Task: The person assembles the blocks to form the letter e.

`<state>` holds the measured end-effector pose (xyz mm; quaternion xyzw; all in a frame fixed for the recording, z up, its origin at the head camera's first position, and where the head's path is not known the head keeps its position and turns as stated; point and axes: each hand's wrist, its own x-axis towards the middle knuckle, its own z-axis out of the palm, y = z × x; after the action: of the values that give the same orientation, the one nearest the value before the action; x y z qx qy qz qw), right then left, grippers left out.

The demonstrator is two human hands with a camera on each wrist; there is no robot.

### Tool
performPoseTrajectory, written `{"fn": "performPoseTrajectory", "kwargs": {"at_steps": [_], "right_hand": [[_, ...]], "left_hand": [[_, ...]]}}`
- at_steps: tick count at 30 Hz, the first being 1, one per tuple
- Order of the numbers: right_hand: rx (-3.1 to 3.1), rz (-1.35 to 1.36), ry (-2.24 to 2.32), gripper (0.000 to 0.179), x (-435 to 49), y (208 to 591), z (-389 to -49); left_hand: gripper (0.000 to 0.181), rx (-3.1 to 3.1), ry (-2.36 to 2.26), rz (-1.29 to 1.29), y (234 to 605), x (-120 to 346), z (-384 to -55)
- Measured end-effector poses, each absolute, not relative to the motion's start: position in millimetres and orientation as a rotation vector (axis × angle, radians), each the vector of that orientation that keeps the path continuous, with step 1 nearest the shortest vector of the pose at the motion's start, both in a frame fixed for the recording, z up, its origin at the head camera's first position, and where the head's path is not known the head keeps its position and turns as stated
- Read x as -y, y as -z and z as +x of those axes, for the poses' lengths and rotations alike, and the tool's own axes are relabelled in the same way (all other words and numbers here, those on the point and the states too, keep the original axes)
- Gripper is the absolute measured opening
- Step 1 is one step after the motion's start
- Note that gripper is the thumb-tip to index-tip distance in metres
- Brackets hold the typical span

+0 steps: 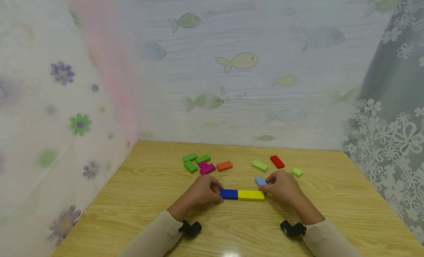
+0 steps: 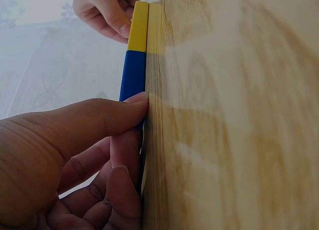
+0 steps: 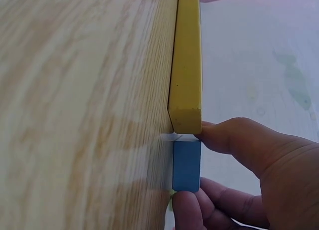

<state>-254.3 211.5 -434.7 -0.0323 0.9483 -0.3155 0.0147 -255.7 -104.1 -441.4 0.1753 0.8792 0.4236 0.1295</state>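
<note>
A dark blue block [image 1: 229, 194] and a longer yellow block [image 1: 251, 195] lie end to end in a row on the wooden table. My left hand [image 1: 204, 190] pinches the left end of the blue block, thumb toward me in the left wrist view. With my right hand [image 1: 284, 185] I hold a small light blue block [image 1: 260, 181] just behind the yellow block's right end. In the right wrist view, the light blue block [image 3: 187, 165] sits between thumb and fingers, and the thumb tip is right at the end of the yellow block [image 3: 186, 65].
Behind the left hand lie several green blocks [image 1: 190, 166], magenta pieces [image 1: 207, 169] and an orange block [image 1: 224, 166]. Farther right are a lime block [image 1: 260, 165], a red block [image 1: 277, 161] and a small lime block [image 1: 297, 172]. Patterned curtains [image 1: 241, 102] border the table [image 1: 238, 231].
</note>
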Motion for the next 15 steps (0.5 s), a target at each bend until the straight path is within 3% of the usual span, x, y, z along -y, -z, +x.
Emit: {"fn": "performPoseTrajectory", "kwargs": {"at_steps": [15], "right_hand": [[-2.961, -0.13, 0.965, 0.037, -212.1, 435.8, -255.3]], "left_hand": [[0.032, -2.568, -1.215, 0.517, 443.2, 104.6, -257.4]]}}
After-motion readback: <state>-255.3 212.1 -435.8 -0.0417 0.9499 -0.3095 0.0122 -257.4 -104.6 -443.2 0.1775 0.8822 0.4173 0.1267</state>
